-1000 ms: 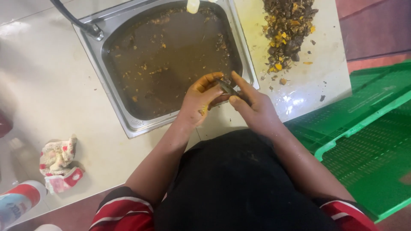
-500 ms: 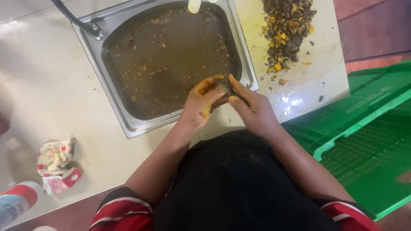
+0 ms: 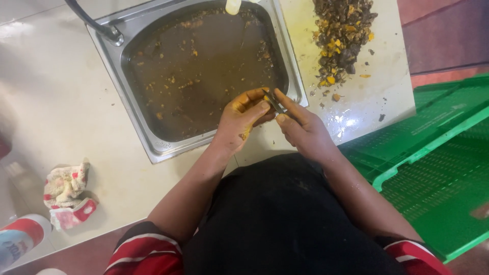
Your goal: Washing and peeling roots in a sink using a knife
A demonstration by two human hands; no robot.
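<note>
Hands meet over the sink's near rim: our left hand (image 3: 239, 122), stained yellow, pinches a small dark piece (image 3: 266, 99), and our right hand (image 3: 305, 130) grips a thin blade (image 3: 275, 102) laid against it, likely so scraps drop into the sink (image 3: 132, 122), which holds brown water with floating bits. On the surface to the right lies a heap of dark and yellow peelings (image 3: 341, 35). At far left sits a crumpled red-and-white cloth (image 3: 69, 193), and beside it a red, white and blue container (image 3: 20, 237). Green crates (image 3: 438, 163) stand right.

Yellow-stained left hand (image 3: 239, 119), green crates (image 3: 433, 153), red-and-white patterned cloth (image 3: 69, 193).
</note>
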